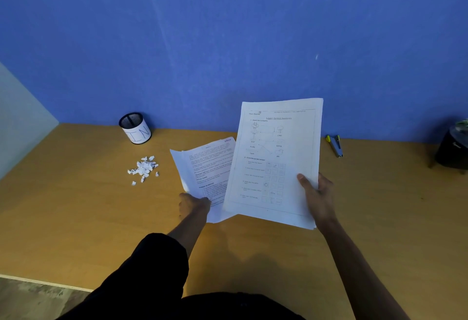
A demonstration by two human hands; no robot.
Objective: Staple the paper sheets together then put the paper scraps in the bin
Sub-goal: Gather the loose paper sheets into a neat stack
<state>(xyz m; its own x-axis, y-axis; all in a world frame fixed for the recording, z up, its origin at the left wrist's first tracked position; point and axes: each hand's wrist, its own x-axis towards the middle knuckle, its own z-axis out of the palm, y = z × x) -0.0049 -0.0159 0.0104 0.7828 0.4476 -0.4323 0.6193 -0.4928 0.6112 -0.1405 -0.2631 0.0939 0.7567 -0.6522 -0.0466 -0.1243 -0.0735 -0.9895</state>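
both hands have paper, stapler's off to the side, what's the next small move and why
Probably bring the two sets together and square their edges. The left hand holds the text sheets and the right hand holds the worksheet, which overlaps them at an angle, so they are not aligned. The stapler lies untouched on the desk to the right; it seems best reached for after the sheets are stacked.

The wall [228, 28] is a deep blue and the desk [76, 218] a warm yellow-brown. The paper sheets [274, 162] are white with black print, and the paper scraps [143, 168] are plain white. The bin [135, 128] is black mesh wrapped in a white label with dark lettering, the stapler [334, 145] grey-blue with yellow tips, and the sleeve [141, 274] black.
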